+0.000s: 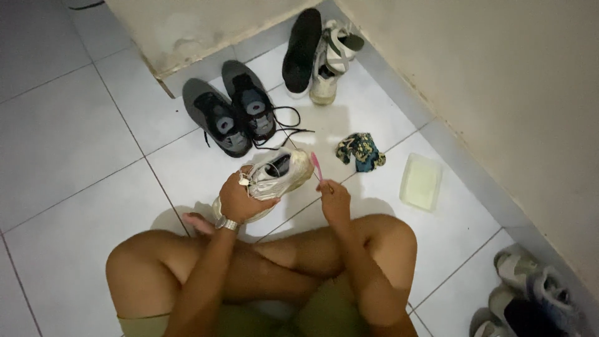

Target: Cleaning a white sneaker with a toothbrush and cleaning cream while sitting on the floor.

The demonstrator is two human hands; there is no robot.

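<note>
Centre of frame: left hand (239, 201), fingers clamped on a white sneaker (274, 178); right hand (334, 201), fingers closed around a pink toothbrush (316, 167). Upper centre: grey shoes (229, 112) on floor tiles.

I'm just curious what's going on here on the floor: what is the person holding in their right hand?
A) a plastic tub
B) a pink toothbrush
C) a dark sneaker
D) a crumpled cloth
B: the right hand grips a slim pink toothbrush, its head pointing up beside the whitish shoe held by the left hand; the patterned cloth and pale tub lie apart on the tiles.
</note>
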